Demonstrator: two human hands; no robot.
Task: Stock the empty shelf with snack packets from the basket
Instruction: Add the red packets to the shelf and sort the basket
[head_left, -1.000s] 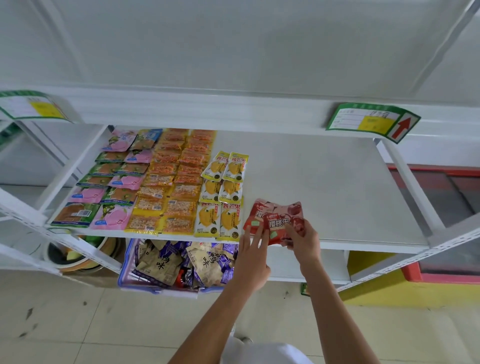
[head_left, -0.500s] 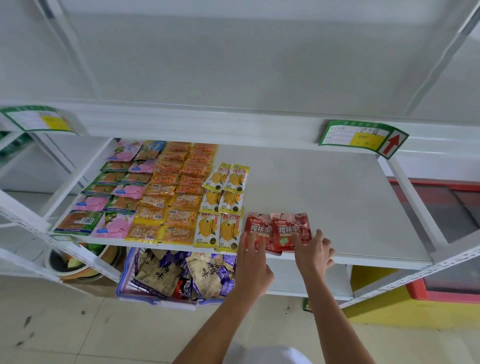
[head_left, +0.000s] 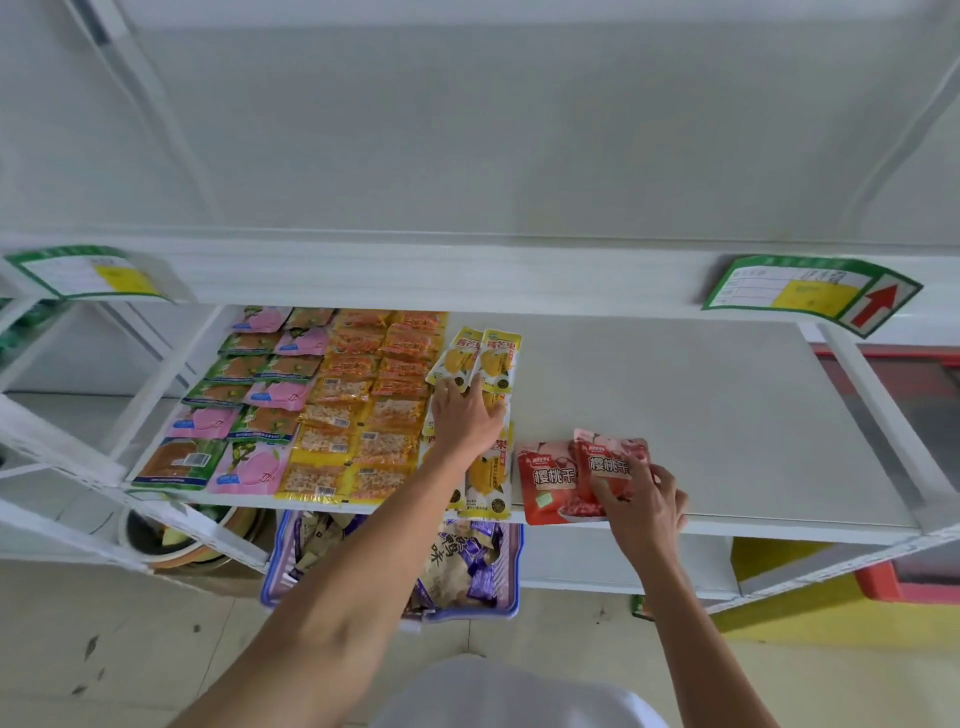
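Pressing yellow packets (head_left: 498, 358), left hand (head_left: 465, 421) flat, right hand (head_left: 644, 504) pinching red packet (head_left: 610, 460) at shelf (head_left: 779, 524) edge, room rightward

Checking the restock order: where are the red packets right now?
In the head view the red packets lie at the shelf front edge, just right of the yellow packets, the right hand holding one.

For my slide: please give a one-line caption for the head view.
Left hand rests on yellow packets; right hand holds red packets on the shelf, basket below.
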